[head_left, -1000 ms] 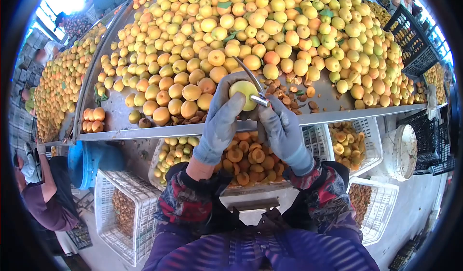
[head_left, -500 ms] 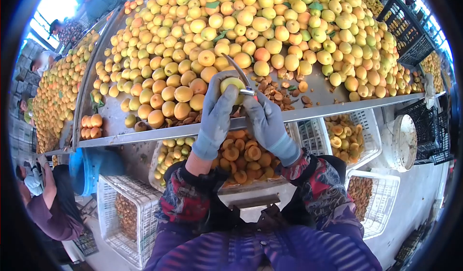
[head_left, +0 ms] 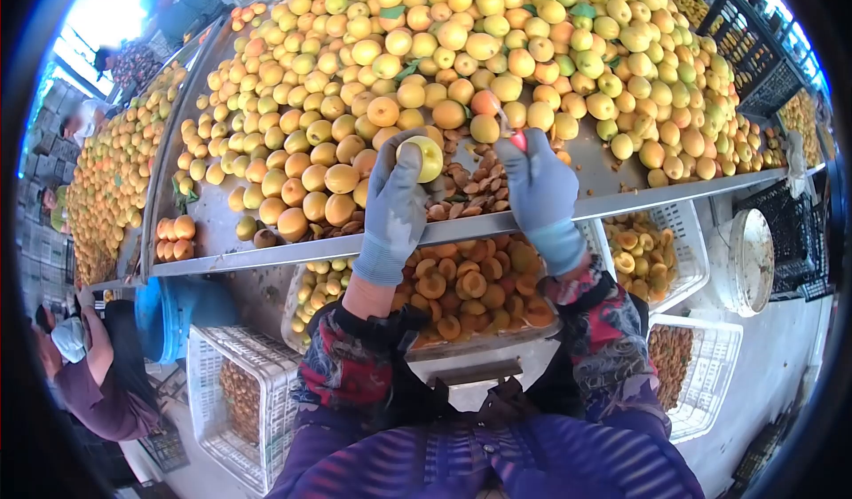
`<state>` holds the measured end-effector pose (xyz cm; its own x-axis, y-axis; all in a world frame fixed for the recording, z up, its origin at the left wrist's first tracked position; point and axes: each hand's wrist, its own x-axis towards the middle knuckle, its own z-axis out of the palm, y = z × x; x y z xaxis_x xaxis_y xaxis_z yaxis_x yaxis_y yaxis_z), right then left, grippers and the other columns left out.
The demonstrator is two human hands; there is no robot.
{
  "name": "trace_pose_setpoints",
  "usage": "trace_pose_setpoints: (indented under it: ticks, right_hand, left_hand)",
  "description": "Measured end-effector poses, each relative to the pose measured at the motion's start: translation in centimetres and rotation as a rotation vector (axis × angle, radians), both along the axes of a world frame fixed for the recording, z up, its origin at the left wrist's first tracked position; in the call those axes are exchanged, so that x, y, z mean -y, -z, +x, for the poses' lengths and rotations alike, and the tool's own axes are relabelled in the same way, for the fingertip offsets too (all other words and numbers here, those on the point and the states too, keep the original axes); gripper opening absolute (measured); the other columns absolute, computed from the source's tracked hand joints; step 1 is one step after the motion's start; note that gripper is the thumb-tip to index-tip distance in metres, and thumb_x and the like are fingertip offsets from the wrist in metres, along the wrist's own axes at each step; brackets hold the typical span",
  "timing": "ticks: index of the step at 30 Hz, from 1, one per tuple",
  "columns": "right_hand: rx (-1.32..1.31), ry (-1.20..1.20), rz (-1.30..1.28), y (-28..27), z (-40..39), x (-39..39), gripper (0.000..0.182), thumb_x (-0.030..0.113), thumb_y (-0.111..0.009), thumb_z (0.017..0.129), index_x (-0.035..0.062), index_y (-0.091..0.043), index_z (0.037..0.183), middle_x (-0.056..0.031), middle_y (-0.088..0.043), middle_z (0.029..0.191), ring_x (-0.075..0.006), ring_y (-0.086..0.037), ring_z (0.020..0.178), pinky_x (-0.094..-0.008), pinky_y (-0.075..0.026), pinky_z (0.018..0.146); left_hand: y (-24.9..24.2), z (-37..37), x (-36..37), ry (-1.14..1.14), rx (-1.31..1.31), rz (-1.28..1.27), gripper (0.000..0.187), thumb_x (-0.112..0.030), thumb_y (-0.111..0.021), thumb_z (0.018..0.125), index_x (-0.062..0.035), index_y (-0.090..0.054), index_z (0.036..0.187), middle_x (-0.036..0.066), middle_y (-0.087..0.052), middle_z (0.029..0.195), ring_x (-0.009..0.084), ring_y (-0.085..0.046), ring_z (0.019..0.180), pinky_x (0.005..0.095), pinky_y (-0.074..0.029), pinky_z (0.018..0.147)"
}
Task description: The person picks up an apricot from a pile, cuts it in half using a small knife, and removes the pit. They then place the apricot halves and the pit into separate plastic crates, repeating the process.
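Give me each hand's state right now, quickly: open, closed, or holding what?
Left hand: closed, holding a yellow fruit.
Right hand: closed, holding a red-handled knife; blade blurred.

Yellow fruit, red-handled knife, held apart

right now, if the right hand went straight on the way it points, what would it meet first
Most likely the yellow-orange fruit just beyond the right hand and its red-ended tool, though the hand's height is hard to judge, so it might pass over.
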<state>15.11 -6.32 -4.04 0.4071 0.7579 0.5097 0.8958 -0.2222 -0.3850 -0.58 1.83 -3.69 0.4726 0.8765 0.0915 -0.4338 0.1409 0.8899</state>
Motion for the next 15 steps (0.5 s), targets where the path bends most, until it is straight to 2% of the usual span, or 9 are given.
trace_pose_setpoints:
  ticks: [1, 2, 3, 6, 7, 9, 13, 15]
  right_hand:
    - [-0.424, -0.198, 0.083, 0.0, 0.1, 0.2, 0.024, 0.023, -0.052, 0.093, 0.0049, -0.048, 0.107, -0.0043, -0.054, 0.065, -0.0182, -0.056, 0.052, -0.0287, -0.046, 0.048]
    - [-0.849, -0.394, 0.162, 0.0, -0.1, 0.4, 0.027, 0.019, -0.051, 0.092, 0.0049, -0.046, 0.115, 0.0002, -0.052, 0.063, -0.0128, -0.052, 0.050, -0.0261, -0.045, 0.049]
    - [-0.845, -0.400, 0.162, 0.2, -0.7, 0.7, 0.027, 0.019, -0.051, 0.092, 0.0049, -0.046, 0.115, 0.0002, -0.052, 0.063, -0.0128, -0.052, 0.050, -0.0261, -0.045, 0.049]
    - [-1.277, -0.730, 0.403, 0.5, -2.9, 2.3, 0.037, 0.027, -0.046, 0.099, -0.0070, -0.049, 0.113, 0.0031, -0.051, 0.078, -0.0036, -0.044, 0.059, -0.0173, -0.039, 0.057]
    - [-1.276, -0.730, 0.403, 0.0, -3.0, 2.5, 0.037, 0.027, -0.046, 0.099, -0.0070, -0.049, 0.113, 0.0031, -0.051, 0.078, -0.0036, -0.044, 0.059, -0.0173, -0.039, 0.057]
    - [-1.082, -0.690, 0.053, -1.5, -2.9, 3.2, 0.034, 0.028, -0.047, 0.099, -0.0048, -0.052, 0.107, 0.0032, -0.051, 0.074, -0.0025, -0.043, 0.058, -0.0179, -0.038, 0.053]
    - [-1.135, -0.688, 0.060, -0.8, -3.4, 3.0, 0.033, 0.030, -0.049, 0.098, -0.0022, -0.054, 0.100, 0.0039, -0.050, 0.070, -0.0017, -0.042, 0.055, -0.0179, -0.035, 0.049]
    - [-1.262, -0.648, -0.050, -1.1, -3.4, 3.1, 0.032, 0.028, -0.048, 0.099, -0.0026, -0.055, 0.099, 0.0016, -0.051, 0.070, -0.0036, -0.045, 0.067, -0.0193, -0.039, 0.058]
  left_hand:
    - [-0.2, 0.0, -0.2, 0.073, 0.189, -0.065, 0.039, -0.031, -0.053, 0.095, -0.0010, -0.050, 0.120, 0.007, -0.058, 0.098, 0.0145, -0.056, 0.081, 0.0274, -0.046, 0.068]
    - [-0.6, -0.2, -0.2, 0.157, 0.236, -0.064, 0.045, -0.033, -0.054, 0.095, 0.0012, -0.047, 0.123, 0.010, -0.059, 0.103, 0.0173, -0.058, 0.088, 0.0310, -0.048, 0.075]
    - [-0.8, -0.2, -0.2, 0.152, 0.240, -0.060, 0.045, -0.033, -0.054, 0.095, 0.0012, -0.047, 0.123, 0.010, -0.059, 0.103, 0.0173, -0.058, 0.088, 0.0310, -0.048, 0.075]
    - [-1.1, 0.0, 0.0, 0.196, 0.274, 0.022, 0.049, -0.033, -0.054, 0.094, 0.0025, -0.043, 0.126, 0.011, -0.058, 0.106, 0.0185, -0.058, 0.095, 0.0319, -0.048, 0.080]
    - [-1.0, -0.2, -0.1, 0.239, 0.300, 0.033, 0.047, -0.031, -0.055, 0.094, 0.0016, -0.044, 0.126, 0.009, -0.057, 0.109, 0.0173, -0.057, 0.099, 0.0315, -0.047, 0.084]
    - [-0.9, -0.3, -0.1, 0.280, 0.324, 0.043, 0.046, -0.029, -0.057, 0.093, 0.0006, -0.044, 0.126, 0.007, -0.056, 0.111, 0.0161, -0.055, 0.103, 0.0310, -0.046, 0.088]
    - [-1.0, -0.5, 0.2, 0.303, 0.291, 0.056, 0.049, -0.029, -0.058, 0.093, 0.0010, -0.043, 0.128, 0.006, -0.054, 0.111, 0.0150, -0.053, 0.104, 0.0301, -0.044, 0.091]
    - [-1.0, -0.4, 0.4, 0.308, 0.289, 0.056, 0.049, -0.029, -0.058, 0.093, 0.0010, -0.042, 0.129, 0.005, -0.054, 0.111, 0.0146, -0.053, 0.103, 0.0296, -0.043, 0.091]
